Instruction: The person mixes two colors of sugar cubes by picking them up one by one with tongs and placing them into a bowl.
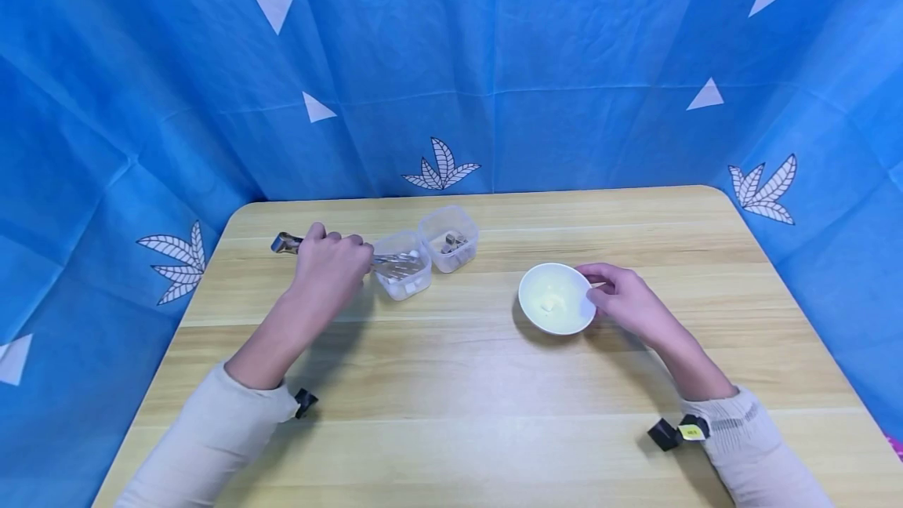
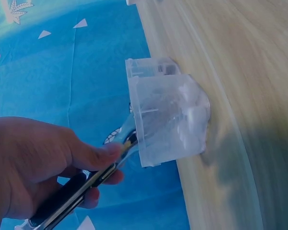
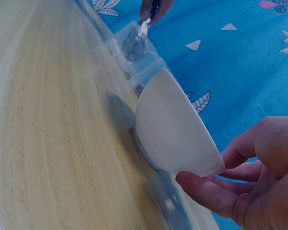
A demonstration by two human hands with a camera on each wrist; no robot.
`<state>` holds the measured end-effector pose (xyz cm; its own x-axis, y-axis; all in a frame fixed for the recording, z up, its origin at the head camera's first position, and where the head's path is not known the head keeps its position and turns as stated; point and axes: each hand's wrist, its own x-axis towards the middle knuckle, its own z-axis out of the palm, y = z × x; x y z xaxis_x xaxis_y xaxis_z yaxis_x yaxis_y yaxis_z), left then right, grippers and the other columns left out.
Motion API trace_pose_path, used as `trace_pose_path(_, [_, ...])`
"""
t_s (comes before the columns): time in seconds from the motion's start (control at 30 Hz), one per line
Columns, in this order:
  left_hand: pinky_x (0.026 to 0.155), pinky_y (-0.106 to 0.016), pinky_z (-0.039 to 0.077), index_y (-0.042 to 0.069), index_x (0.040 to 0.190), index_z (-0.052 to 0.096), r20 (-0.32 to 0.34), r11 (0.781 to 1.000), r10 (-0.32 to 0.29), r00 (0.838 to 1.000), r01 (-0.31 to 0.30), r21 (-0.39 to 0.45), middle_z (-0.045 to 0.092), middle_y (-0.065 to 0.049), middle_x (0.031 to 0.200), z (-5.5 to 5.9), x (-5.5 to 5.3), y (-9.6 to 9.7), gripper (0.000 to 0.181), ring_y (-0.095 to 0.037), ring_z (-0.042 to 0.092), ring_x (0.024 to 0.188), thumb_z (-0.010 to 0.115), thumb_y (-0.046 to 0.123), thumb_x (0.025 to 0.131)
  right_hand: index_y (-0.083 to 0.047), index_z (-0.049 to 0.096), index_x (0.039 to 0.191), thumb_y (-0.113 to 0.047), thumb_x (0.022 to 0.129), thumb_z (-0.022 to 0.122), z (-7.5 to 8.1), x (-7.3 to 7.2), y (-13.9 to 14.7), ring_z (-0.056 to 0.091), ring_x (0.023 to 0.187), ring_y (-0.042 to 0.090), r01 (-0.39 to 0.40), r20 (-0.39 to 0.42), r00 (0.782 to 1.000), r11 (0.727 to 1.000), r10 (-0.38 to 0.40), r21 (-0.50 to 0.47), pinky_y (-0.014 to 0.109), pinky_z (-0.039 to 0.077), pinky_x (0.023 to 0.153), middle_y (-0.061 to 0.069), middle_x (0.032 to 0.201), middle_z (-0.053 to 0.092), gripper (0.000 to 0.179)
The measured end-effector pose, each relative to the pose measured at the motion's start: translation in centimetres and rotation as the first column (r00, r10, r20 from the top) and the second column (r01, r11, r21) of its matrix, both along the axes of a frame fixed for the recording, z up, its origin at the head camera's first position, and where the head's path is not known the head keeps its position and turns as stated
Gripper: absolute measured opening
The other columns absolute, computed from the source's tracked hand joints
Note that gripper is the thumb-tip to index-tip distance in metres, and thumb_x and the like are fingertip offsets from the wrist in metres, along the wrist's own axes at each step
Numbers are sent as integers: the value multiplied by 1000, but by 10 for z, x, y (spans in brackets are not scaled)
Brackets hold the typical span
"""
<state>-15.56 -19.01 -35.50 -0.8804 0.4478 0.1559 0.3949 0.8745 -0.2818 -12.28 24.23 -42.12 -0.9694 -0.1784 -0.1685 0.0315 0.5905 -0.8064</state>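
My left hand (image 1: 330,263) grips a pair of metal tongs (image 2: 93,181) by the dark handle. Their slotted metal ends (image 1: 397,261) reach into a clear plastic box (image 1: 404,286) that holds several small white pieces (image 3: 121,56). With thumb and fingers, my right hand (image 1: 624,300) pinches the rim of a white bowl (image 1: 557,320) on its right side. A small pale spot shows at the bottom of the bowl in the head view. The bowl's outer side (image 3: 170,129) faces the right wrist camera, its inside hidden there.
A second clear plastic box (image 1: 463,257) stands right behind the first, with a few small metallic-looking pieces (image 1: 452,242) inside. Both stand on the light wooden table (image 1: 451,398). A blue patterned cloth (image 1: 423,38) hangs behind the table and at its sides.
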Motion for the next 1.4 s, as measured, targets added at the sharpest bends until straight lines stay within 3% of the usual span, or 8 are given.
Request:
trace_pose_path(0.2, [67,-37,32,14,75,74,-82,997,-39,996,44,58,66,-2,67,-2,-1,-3,15,-19,43,52,78,9,89,4,55,142,-6,101,55,1,0,0,66,125,43,0,1,1000,1000,0,7,22,56,82,27,139,64,43])
trace_pose_path(0.4, [68,-39,38,12,79,76,-157,995,-50,986,63,79,70,-4,72,-3,1,-6,11,-22,53,55,82,15,87,4,56,142,-5,101,56,1,1,0,66,124,43,-7,-4,1000,1000,7,4,22,56,82,28,138,64,42])
trace_pose_path(0.73, [65,-39,38,8,85,77,-311,991,-48,949,84,101,67,-7,69,-2,8,-11,17,-27,57,56,86,22,85,3,56,142,-7,100,57,1,1,0,67,123,42,-3,-7,1000,1000,3,9,21,55,82,27,138,64,43])
trace_pose_path(1.1, [66,-42,41,5,103,79,-331,976,-12,943,82,200,78,-12,88,3,13,-14,18,-32,69,68,78,20,93,3,56,142,-8,100,57,0,1,0,68,120,39,7,7,1000,1000,-7,7,24,57,81,26,138,64,44])
trace_pose_path(1.4, [68,-42,43,6,107,79,-331,953,-4,944,104,285,81,-12,98,9,17,4,23,-32,75,78,74,26,97,3,56,142,-7,100,57,1,1,0,68,118,38,8,10,1000,1000,-8,13,26,58,80,26,138,64,44])
